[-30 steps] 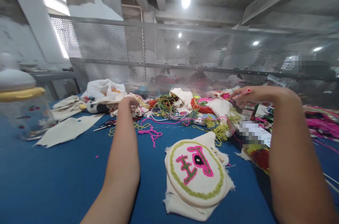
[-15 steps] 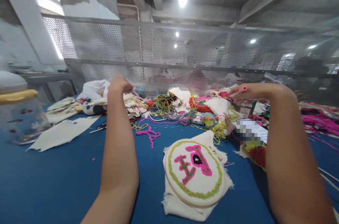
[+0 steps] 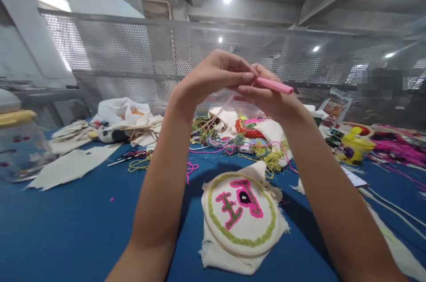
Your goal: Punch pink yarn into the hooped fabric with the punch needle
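Showing a pink tool (image 3: 274,85), a blue table (image 3: 66,224), and a cream hoop cloth (image 3: 242,211) bearing pink and green tufting.

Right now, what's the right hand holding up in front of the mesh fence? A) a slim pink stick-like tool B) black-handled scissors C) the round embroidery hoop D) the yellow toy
A: the right hand grips a slim pink stick-like tool, with the left hand pinching at its near end; the round wooden embroidery hoop with the pink-and-green tufted design lies flat on the blue table.
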Demonstrator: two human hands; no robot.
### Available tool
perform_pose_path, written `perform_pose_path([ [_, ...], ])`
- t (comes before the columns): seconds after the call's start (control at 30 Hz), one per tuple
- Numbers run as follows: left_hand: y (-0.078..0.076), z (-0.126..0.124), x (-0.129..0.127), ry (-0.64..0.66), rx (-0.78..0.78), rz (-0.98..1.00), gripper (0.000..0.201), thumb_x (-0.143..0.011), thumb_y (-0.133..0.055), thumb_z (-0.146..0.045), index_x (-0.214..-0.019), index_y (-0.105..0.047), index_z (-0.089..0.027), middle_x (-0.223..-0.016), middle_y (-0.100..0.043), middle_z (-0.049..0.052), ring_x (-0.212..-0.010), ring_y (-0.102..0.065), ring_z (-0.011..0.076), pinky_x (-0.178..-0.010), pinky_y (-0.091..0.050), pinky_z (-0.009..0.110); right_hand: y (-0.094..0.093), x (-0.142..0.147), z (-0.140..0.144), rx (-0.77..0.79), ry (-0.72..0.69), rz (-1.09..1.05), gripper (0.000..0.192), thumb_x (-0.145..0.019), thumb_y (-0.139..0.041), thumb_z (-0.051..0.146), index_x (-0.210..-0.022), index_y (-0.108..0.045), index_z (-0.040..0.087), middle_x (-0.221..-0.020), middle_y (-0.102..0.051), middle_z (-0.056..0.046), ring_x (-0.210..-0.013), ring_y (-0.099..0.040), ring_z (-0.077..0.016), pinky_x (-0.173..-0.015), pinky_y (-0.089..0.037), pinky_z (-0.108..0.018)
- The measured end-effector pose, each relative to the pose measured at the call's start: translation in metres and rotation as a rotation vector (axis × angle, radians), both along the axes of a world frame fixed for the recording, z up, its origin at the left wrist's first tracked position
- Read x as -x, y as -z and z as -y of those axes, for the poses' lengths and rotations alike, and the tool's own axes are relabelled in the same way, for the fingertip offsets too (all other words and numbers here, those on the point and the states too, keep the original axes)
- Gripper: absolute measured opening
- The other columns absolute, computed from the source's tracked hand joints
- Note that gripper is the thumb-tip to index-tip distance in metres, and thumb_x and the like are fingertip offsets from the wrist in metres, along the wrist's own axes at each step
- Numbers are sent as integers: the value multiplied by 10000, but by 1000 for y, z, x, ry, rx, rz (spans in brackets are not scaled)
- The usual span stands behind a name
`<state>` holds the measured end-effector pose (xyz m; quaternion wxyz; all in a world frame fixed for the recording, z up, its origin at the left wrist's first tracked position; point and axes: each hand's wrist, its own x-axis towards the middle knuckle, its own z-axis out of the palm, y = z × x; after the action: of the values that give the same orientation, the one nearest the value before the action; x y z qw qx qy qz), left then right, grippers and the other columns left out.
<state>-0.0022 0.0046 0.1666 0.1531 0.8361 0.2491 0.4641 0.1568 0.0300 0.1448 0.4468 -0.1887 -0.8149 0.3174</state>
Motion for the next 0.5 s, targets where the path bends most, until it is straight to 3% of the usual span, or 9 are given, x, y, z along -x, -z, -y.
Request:
perform_pose_path([
  [0.13,-1,4,-1,93,40,142,197,-803,-537,-228,-964,-637,-173,-874,-699,-13,-870,-643,166,-706,-508,233,1,-1,-5,40,-85,-17,271,-684,-633,356,-848,-442,254,-781,-586,18,-743,-576,-135,-682,-472,-276],
  [0.27,-8,4,25,-51,6,488,263,-826,-511,-150,-1084,-558,-158,-1043,-667,-24,-1034,-574,110,-873,-455,198,-5,-26,-7,45,-6,-41,263,-677,-635,302,-801,-410,244,-710,-565,42,-620,-549,-92,-578,-443,-226],
  [0.37,-13,6,57,-239,-30,662,381,-881,-414,-145,-1260,-372,-155,-1279,-509,-54,-1171,-438,35,-946,-374,129,-11,-43,-5,46,120,-32,235,-690,-609,277,-769,-392,234,-701,-558,46,-563,-521,-69,-534,-414,-205],
  [0.4,-13,7,70,-439,-34,666,396,-899,-378,-179,-1291,-321,-184,-1321,-454,-91,-1198,-391,5,-946,-357,96,-13,-48,-4,46,149,-25,235,-689,-606,270,-756,-384,231,-702,-558,46,-541,-506,-61,-523,-405,-201],
  [0.5,-7,9,108,-714,-12,664,456,-922,-248,-189,-1362,-135,-149,-1426,-245,-98,-1262,-242,-36,-996,-250,61,-17,-60,-4,33,199,-24,245,-687,-602,273,-730,-365,227,-701,-561,48,-493,-466,-45,-505,-387,-193],
])
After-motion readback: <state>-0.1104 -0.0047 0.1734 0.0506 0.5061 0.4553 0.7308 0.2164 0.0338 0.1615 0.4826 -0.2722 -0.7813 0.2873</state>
